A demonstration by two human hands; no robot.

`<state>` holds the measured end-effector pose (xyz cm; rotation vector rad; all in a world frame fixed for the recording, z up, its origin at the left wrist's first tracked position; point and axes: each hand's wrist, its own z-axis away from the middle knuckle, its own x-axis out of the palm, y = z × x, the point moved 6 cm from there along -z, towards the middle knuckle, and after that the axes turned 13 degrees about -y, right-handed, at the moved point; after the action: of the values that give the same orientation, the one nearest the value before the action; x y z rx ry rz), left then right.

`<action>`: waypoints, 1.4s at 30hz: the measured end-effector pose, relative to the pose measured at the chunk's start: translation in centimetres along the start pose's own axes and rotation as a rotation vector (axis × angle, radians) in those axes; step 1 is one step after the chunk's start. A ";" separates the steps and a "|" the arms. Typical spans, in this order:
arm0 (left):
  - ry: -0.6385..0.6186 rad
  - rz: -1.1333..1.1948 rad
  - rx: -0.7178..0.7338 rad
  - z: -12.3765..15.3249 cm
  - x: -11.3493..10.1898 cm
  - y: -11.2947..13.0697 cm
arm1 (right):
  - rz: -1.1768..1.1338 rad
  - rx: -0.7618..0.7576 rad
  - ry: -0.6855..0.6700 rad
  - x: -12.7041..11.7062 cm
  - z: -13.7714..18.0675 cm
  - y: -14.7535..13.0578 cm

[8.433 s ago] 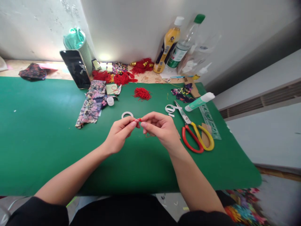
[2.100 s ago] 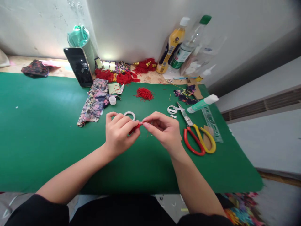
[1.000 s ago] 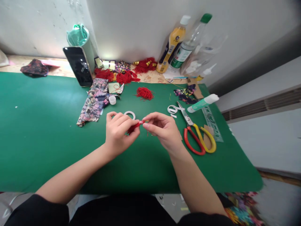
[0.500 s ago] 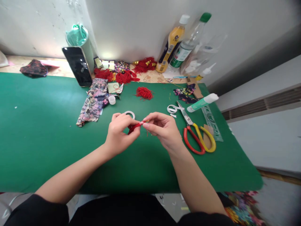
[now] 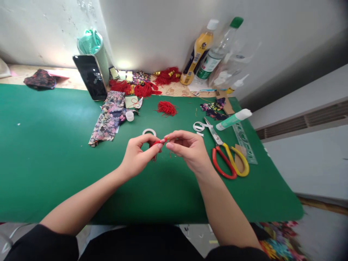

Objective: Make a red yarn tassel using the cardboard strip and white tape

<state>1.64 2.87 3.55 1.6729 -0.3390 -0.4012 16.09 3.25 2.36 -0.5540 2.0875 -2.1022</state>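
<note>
Between my two hands, over the middle of the green mat (image 5: 168, 192), is a small red tassel (image 5: 157, 143) with a bit of gold at its right end. My left hand (image 5: 138, 154) pinches the red strands between thumb and forefinger, and loose threads hang below. My right hand (image 5: 189, 148) closes thumb and fingers at the gold end; exactly what the fingertips grip is too small to make out. A white tape ring (image 5: 149, 131) lies just behind my left hand. Beyond the hands rests a bundle of red threads (image 5: 166, 108).
To the right are red-and-yellow-handled scissors (image 5: 217, 139), a glue stick (image 5: 233, 119) and a clear green ruler (image 5: 245, 143). At left, floral fabric (image 5: 108, 117) lies before a propped phone (image 5: 91, 78). Bottles (image 5: 197, 54) and red tassels (image 5: 146, 88) line the wall.
My left hand has turned slightly and its fingers have shifted on the tassel, so the threads now hang down below it. My right hand stays nearly in place.
</note>
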 end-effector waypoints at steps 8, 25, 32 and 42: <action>-0.013 0.106 -0.047 0.0 -0.1 -0.6 | -0.025 -0.006 -0.002 0.1 0.3 -0.3; -0.015 0.117 -0.082 0.1 0.0 -0.5 | 0.197 0.019 0.132 -0.4 0.8 -0.8; -0.018 0.133 -0.086 0.0 -0.1 -0.6 | 0.158 0.005 0.110 -0.3 0.7 -0.9; -0.026 0.146 -0.096 -0.1 0.0 -0.6 | 0.092 0.023 0.090 -0.4 0.6 -0.5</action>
<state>1.70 3.07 2.93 1.5397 -0.4511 -0.3254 16.72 2.84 2.74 -0.3601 2.0893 -2.1342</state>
